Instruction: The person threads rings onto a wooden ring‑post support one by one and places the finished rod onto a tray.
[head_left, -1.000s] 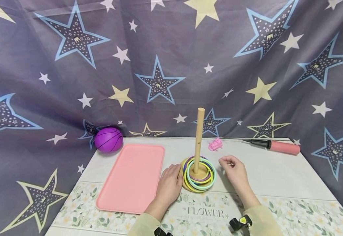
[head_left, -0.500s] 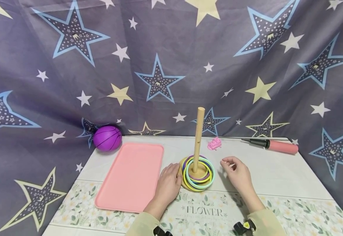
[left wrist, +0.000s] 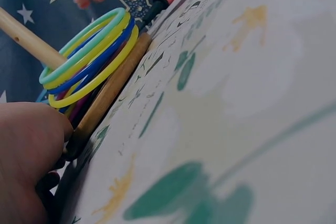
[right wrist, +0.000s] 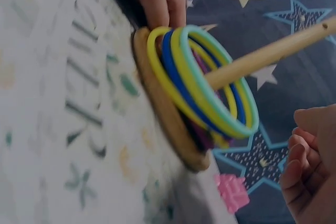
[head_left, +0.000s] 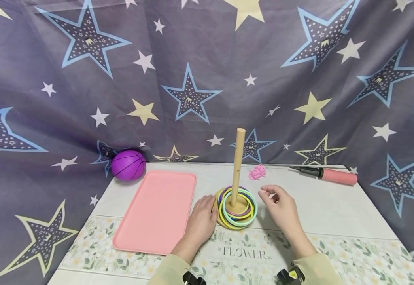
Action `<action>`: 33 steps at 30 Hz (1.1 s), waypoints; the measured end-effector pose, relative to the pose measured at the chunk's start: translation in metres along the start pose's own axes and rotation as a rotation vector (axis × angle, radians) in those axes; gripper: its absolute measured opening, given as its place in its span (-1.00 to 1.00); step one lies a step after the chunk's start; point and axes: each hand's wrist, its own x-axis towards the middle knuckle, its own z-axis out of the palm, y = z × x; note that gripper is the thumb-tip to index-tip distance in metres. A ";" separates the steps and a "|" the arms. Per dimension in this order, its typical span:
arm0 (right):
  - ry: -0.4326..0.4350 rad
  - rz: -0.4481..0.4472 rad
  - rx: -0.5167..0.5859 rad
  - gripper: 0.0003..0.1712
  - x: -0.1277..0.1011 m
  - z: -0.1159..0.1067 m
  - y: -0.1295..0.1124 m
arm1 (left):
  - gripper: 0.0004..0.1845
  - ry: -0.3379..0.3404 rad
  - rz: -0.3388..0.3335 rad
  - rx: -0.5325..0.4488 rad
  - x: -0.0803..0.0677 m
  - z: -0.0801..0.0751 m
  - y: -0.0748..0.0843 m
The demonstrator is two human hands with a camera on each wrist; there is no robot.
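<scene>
A wooden peg [head_left: 238, 166] stands upright on a round wooden base [head_left: 217, 202]. Several rings [head_left: 253, 211] in mint, yellow, blue and purple are stacked loosely around its foot, the mint one on top. My left hand [head_left: 202, 219] rests at the base's left edge, fingers extended and thumb along the rim; in the right wrist view, its fingers [right wrist: 169, 3] reach down to the base beside the rings. To the right of the rings hovers my right hand [head_left: 280, 206], fingers loosely bent, thumb near the index finger, nothing held. The right wrist view shows this hand [right wrist: 314, 163] apart from the stack.
A pink tray [head_left: 157, 211] lies just left of my left hand. Behind it sits a purple ball [head_left: 128, 165]. At the back are a small pink toy [head_left: 257, 172] and a hand pump [head_left: 335, 175]. A star-patterned curtain [head_left: 192, 47] surrounds the table [head_left: 338, 209].
My right hand drifts slightly away from the rings, then comes back left, closer to them. The left hand stays at the base, and the rings keep their places. The head view shifts a little.
</scene>
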 end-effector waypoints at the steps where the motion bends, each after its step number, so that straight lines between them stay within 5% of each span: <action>1: -0.004 -0.013 0.011 -0.83 0.001 0.001 -0.004 | -0.46 0.005 -0.003 -0.004 0.000 0.000 0.000; 6: -0.034 -0.066 0.066 -0.77 0.001 0.006 -0.021 | -0.44 0.002 -0.023 -0.024 -0.004 -0.004 0.002; 17: -0.085 -0.136 0.108 -0.63 0.009 0.018 -0.048 | -0.42 0.030 0.045 0.045 -0.008 -0.032 0.007; 33: -0.126 -0.125 0.076 -0.62 0.015 0.036 -0.064 | -0.36 0.067 0.052 0.168 -0.015 -0.077 -0.012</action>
